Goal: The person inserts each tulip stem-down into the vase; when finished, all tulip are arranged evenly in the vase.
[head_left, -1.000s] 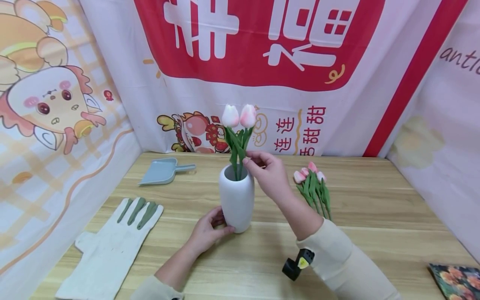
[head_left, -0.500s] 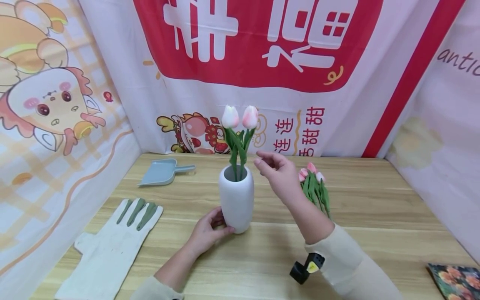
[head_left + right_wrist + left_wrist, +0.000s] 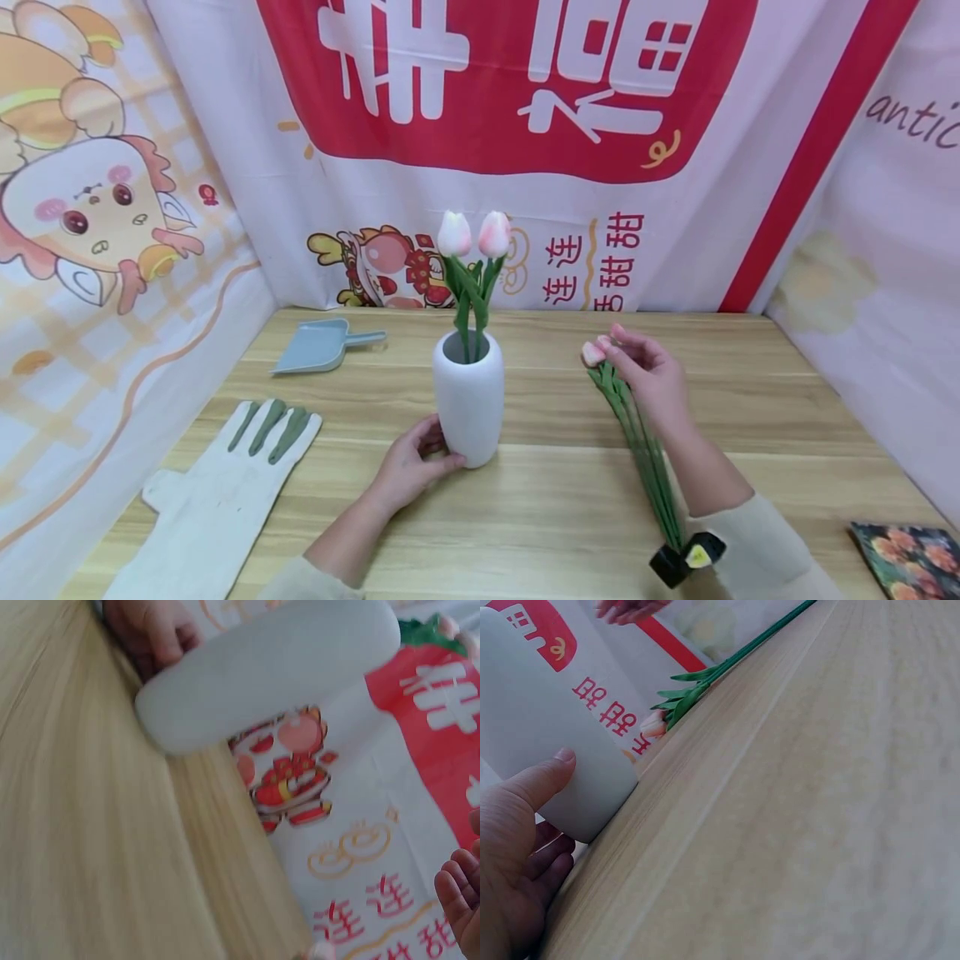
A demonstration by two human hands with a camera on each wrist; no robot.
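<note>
A white vase (image 3: 469, 408) stands upright on the wooden table, holding two pink-and-white tulips (image 3: 474, 275) with green leaves. My left hand (image 3: 414, 467) grips the vase near its base; in the left wrist view the thumb lies on its side and the fingers curl behind it. Over a loose bunch of tulips (image 3: 645, 442) on the right of the table is my right hand (image 3: 654, 383), its fingers loosely bent at the flower heads, partly covering them. In the left wrist view that right hand (image 3: 630, 609) appears raised above the tulips (image 3: 694, 694), apart from them.
A blue-grey dustpan (image 3: 313, 346) lies at the back left. Nearer on the left is a white, glove-shaped board (image 3: 210, 500) with green finger pieces. A floral-print item (image 3: 911, 554) lies at the right front. Printed cloth (image 3: 525, 192) hangs behind the table.
My right hand has let go of the tulip stem at the vase and moved right to the loose tulips. The left hand has stayed on the vase.
</note>
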